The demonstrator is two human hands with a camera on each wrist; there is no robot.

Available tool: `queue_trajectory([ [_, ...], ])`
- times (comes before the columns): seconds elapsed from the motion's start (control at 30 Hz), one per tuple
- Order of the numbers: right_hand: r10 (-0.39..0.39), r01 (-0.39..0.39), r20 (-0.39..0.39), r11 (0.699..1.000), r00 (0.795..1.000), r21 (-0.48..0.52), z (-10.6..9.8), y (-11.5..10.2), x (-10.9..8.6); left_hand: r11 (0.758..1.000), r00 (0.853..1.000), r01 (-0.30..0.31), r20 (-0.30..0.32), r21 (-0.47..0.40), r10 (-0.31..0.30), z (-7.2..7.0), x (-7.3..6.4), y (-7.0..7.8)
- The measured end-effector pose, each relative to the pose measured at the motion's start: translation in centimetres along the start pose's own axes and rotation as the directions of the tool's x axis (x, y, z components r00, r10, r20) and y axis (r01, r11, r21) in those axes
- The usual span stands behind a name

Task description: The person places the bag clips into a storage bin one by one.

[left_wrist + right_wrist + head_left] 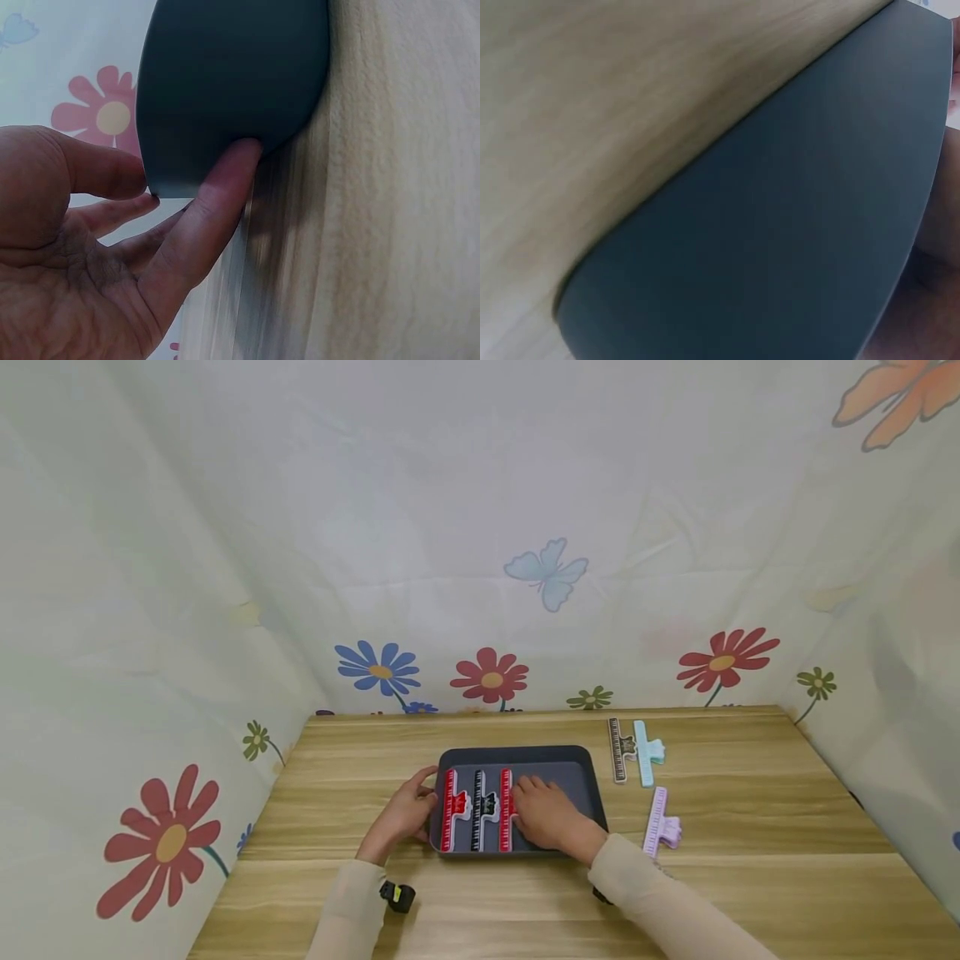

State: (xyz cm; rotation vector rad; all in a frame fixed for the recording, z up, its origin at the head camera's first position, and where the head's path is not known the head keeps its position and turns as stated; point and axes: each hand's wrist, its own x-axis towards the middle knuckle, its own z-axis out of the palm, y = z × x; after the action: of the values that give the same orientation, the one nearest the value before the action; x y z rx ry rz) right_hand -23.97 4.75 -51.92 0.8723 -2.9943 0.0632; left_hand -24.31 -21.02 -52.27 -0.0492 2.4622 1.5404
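A dark grey tray (555, 755) lies on the table with three piano-key-patterned sheet-music clips in it. On the left is a red clip (449, 810), then a black clip (478, 810), then another red clip (506, 810). My left hand (408, 810) holds the tray's left side, its thumb (217, 199) against the outer wall and a finger at the rim. Inside the tray, my right hand (547, 814) grips the right-hand red clip, covering its clamp part. In the right wrist view the tray wall (765, 210) hides most of that hand.
Right of the tray lie a black-and-beige clip (618, 750), a light blue clip (643, 753) and a purple clip (657, 820), which my right forearm passes close to. A flower-printed cloth (465, 527) hangs behind the wooden table (360, 752).
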Motion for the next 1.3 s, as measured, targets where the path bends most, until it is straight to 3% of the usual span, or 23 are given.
queue_trajectory([
  [0.63,0.003,-0.006,0.041,0.996,0.999,0.085,-0.3,-0.6,0.4,1.000,1.000,0.001,0.008,0.011,-0.001,-0.1,0.3,-0.4],
  [0.93,-0.003,0.002,0.001,0.996,1.000,0.085,-2.7,-0.4,-0.7,1.000,1.000,0.006,0.012,0.008,-0.006,-0.1,0.3,-0.4],
  [1.3,0.006,0.000,-0.101,0.998,0.995,0.065,-5.0,1.3,-2.7,1.000,1.000,-0.002,0.007,0.009,0.002,-0.1,0.2,-0.3],
])
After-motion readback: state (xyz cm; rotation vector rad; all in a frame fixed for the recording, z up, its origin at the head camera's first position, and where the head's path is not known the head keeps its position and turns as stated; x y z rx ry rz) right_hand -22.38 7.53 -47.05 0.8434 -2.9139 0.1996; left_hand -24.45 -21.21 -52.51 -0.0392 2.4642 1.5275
